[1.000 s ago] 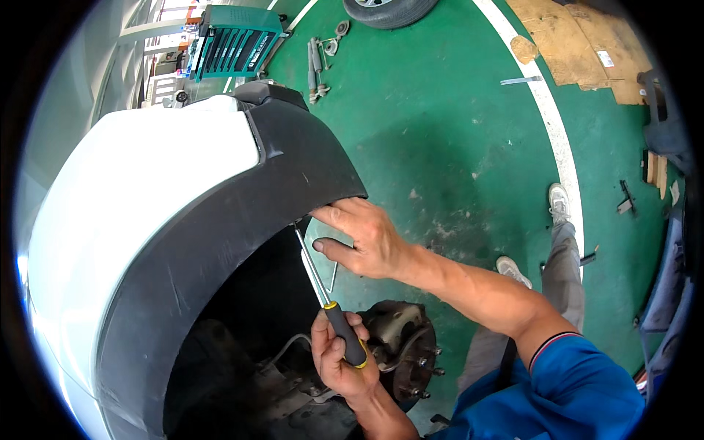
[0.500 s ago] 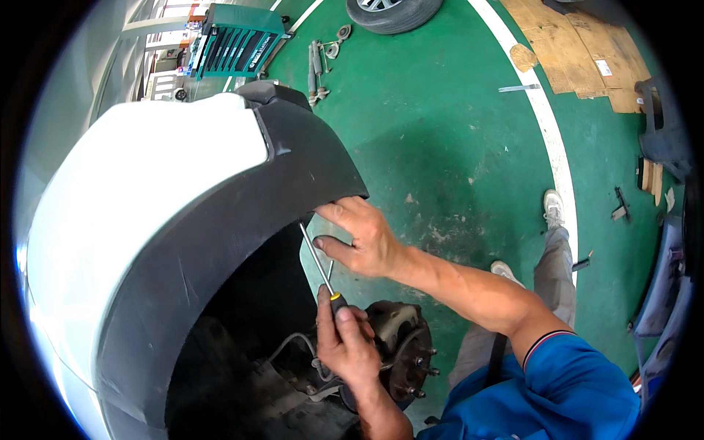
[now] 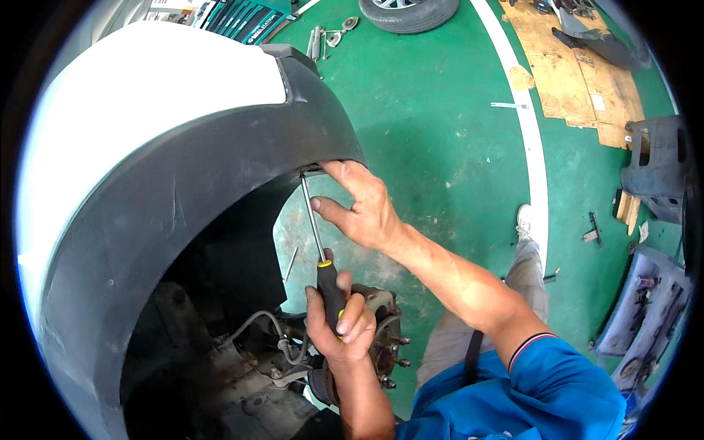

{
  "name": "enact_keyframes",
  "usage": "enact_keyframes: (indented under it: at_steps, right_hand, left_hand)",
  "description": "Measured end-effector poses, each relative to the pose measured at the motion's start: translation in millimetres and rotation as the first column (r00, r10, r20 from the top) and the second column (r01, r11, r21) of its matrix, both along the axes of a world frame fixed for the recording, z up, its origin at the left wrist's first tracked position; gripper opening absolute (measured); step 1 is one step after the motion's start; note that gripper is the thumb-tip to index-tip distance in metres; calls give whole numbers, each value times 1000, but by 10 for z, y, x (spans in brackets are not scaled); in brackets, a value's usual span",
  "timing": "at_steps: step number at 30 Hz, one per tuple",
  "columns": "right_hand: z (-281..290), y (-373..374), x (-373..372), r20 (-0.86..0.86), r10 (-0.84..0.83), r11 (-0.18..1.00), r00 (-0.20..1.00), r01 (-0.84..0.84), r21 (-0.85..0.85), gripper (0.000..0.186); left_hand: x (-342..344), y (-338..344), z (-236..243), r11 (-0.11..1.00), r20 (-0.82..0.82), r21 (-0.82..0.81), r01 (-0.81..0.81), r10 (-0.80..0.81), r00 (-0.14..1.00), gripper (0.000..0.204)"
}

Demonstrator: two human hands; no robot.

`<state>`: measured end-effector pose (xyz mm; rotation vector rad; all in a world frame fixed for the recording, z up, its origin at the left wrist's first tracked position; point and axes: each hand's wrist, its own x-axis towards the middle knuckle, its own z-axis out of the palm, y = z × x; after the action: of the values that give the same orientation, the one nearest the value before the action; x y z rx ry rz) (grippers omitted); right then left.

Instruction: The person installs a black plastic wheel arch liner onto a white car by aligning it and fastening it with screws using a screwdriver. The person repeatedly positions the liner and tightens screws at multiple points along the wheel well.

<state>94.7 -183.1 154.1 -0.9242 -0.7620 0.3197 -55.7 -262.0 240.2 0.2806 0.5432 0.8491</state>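
Screwdriver (image 3: 327, 274) is mid-scene at the mouth of the wheel well (image 3: 235, 253): dark handle (image 3: 331, 287) near, steel shaft (image 3: 313, 220) running far and slightly left to the inner edge of the black wheel-arch trim (image 3: 198, 172). Tip looks to be at that edge; exact seating hidden, can't tell bit type. Left hand (image 3: 348, 330) wrapped around the handle, palm side showing. Right hand (image 3: 367, 209) not clenched: fingers at the trim edge just right of the tip, thumb just beside the shaft, contact unclear; can't see how far fingertips reach behind. Handling, my read: driver light, shaft stiff, handle grippy unless greasy; hold it by the handle, not the shaft. Trim likely light plastic, springy, scuffs easily, could crack if stressed at one spot; take it by the edge close to the tip, fingers spread. White body panel (image 3: 161, 81) borders the trim; paint probably scratches easily.
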Motion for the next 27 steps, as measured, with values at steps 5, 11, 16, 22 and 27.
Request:
enact_keyframes:
  at_steps: [5, 11, 16, 22, 27]
  right_hand:
    - [-6, 16, -30, 16, -29, 999, 999, 29, -26, 53]
    - [38, -38, -30, 2, 0, 999, 1000, 0, -43, 57]
    - [10, -15, -33, 14, 13, 998, 1000, -12, -54, 55]
    - [62, -17, -59, -3, 3, 998, 1000, -3, -64, 53]
    - [39, -28, -40, -2, 1, 997, 1000, -1, -76, 55]
  left_hand:
    - [161, -44, 53, 864, -798, 444, 236, 262, 543, 47]
    - [144, -39, -25, 444, -647, 673, 591, 740, 181, 52]
    - [175, -149, 139, 961, -254, 106, -256, 276, 927, 57]
    - [20, 11, 55, 995, -359, 97, -13, 47, 932, 53]
    - [260, -115, 39, 561, -699, 635, 532, 710, 85, 45]
